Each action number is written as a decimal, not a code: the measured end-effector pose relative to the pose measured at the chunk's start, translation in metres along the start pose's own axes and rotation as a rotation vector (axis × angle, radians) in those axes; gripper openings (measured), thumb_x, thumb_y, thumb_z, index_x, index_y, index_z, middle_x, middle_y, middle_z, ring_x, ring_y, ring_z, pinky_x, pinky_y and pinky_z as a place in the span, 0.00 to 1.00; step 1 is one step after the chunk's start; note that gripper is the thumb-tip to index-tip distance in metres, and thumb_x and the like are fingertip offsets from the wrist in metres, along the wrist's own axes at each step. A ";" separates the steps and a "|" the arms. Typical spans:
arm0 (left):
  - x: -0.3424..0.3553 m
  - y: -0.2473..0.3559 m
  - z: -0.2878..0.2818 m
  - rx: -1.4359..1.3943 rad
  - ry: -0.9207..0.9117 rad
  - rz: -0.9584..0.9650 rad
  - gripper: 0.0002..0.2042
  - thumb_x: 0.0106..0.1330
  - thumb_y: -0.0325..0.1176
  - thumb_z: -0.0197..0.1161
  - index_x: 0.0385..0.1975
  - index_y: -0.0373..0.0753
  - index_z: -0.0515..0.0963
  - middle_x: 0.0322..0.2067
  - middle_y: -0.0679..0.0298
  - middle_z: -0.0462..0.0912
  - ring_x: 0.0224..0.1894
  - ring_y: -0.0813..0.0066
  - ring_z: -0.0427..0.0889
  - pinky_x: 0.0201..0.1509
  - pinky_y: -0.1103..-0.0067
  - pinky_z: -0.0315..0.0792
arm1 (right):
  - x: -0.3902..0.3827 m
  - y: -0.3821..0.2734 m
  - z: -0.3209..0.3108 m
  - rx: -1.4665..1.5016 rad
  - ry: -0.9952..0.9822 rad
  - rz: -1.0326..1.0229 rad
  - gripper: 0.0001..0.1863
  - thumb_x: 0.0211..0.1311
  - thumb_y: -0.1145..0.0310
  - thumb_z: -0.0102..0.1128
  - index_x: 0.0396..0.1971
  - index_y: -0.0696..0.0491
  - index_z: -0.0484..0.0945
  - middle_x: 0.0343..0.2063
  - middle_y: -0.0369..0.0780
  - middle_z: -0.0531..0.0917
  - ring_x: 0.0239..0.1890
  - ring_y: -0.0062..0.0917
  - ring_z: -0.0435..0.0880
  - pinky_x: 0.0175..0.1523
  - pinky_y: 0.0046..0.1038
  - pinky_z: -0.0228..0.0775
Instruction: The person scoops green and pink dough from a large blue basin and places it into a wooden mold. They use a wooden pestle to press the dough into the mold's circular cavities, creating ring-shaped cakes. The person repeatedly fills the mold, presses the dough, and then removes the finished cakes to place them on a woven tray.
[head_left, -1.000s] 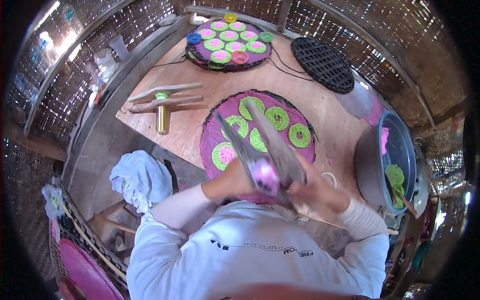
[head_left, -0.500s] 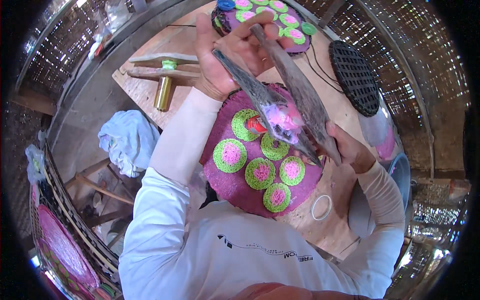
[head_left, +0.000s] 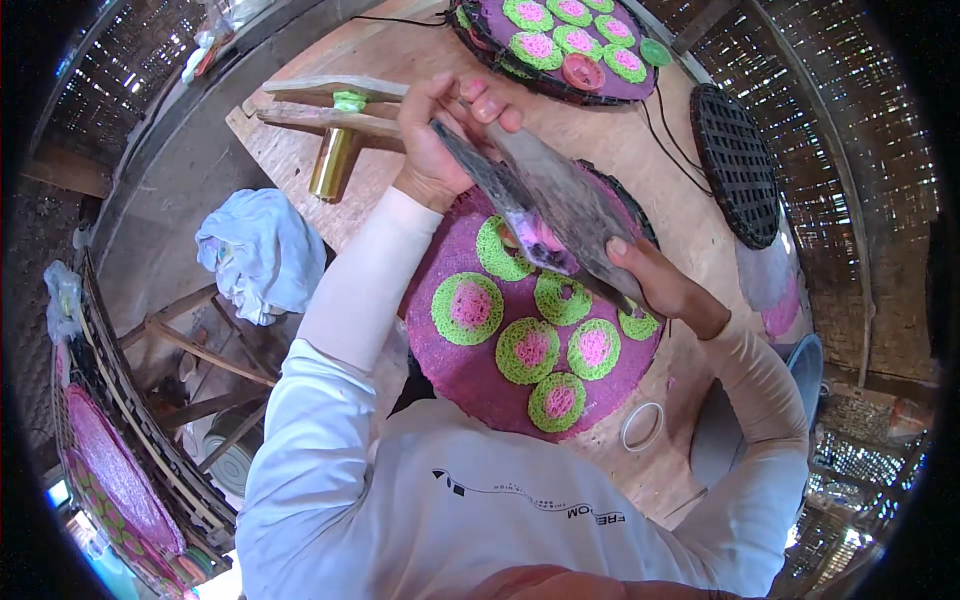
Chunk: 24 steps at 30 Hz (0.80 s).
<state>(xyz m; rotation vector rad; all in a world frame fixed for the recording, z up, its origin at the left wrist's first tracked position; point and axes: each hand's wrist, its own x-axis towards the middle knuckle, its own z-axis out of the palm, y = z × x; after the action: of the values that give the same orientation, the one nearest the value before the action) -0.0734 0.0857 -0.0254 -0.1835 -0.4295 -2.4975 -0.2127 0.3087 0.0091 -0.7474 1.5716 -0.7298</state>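
Note:
A wooden hand press (head_left: 570,195), made of two long dark boards, is held at a slant over a purple round tray mat (head_left: 450,360). My left hand (head_left: 445,135) is closed round its far end, and my right hand (head_left: 660,280) grips its near end. Pink dough (head_left: 545,243) shows between the boards, smeared on the lower one. What lies under the press is mostly hidden. Several lacy green rounds (head_left: 467,308) lie on the mat, most with pink lacy centres; one under the press (head_left: 563,298) has an open middle.
A second wooden press (head_left: 330,118) with a gold cylinder (head_left: 333,165) lies at the far left of the table. Beyond is another tray of lacy rounds (head_left: 578,42). A black woven tray (head_left: 737,160) stands right, a white ring (head_left: 641,427) nearer, a pale blue cloth (head_left: 262,255) left.
The two boards have come closer together, hiding more of the pink dough. The red-ended piece under the press is now out of sight. My view has shifted, showing more of the far tray.

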 end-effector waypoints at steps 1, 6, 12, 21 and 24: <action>-0.002 0.001 0.001 0.005 0.010 0.001 0.12 0.58 0.44 0.53 0.17 0.48 0.66 0.16 0.72 0.67 0.26 0.73 0.67 0.36 0.77 0.64 | -0.001 -0.001 0.000 0.006 -0.012 0.026 0.29 0.61 0.46 0.42 0.43 0.59 0.73 0.32 0.37 0.78 0.33 0.17 0.74 0.37 0.19 0.66; -0.009 -0.009 -0.010 -0.032 0.090 0.047 0.12 0.58 0.44 0.52 0.16 0.48 0.66 0.15 0.72 0.67 0.25 0.74 0.67 0.35 0.77 0.63 | -0.011 -0.021 0.004 -0.018 -0.012 0.034 0.29 0.60 0.47 0.44 0.43 0.60 0.73 0.34 0.40 0.79 0.35 0.19 0.74 0.42 0.21 0.66; 0.017 0.005 -0.004 -0.115 -0.187 0.042 0.15 0.58 0.44 0.48 0.17 0.42 0.69 0.14 0.67 0.67 0.24 0.72 0.68 0.34 0.72 0.66 | -0.010 -0.018 0.010 -0.117 0.132 -0.131 0.29 0.59 0.49 0.48 0.47 0.63 0.70 0.39 0.41 0.77 0.41 0.22 0.73 0.49 0.24 0.63; -0.005 -0.057 0.035 -0.088 0.056 -0.090 0.14 0.59 0.43 0.47 0.19 0.41 0.70 0.16 0.65 0.69 0.27 0.67 0.70 0.38 0.71 0.66 | -0.082 0.000 0.002 0.239 0.061 0.071 0.30 0.61 0.53 0.47 0.54 0.63 0.61 0.48 0.41 0.72 0.48 0.21 0.71 0.54 0.23 0.60; -0.010 -0.075 0.026 -0.106 0.064 -0.156 0.13 0.59 0.43 0.50 0.16 0.47 0.64 0.15 0.71 0.66 0.25 0.72 0.66 0.35 0.77 0.64 | -0.088 0.017 -0.005 0.152 0.091 0.181 0.29 0.62 0.54 0.47 0.53 0.62 0.63 0.46 0.40 0.73 0.47 0.21 0.71 0.53 0.22 0.61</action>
<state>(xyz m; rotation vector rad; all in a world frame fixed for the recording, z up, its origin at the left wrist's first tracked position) -0.1076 0.1576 -0.0226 -0.1159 -0.2955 -2.6730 -0.2095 0.3892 0.0483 -0.4591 1.6221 -0.7482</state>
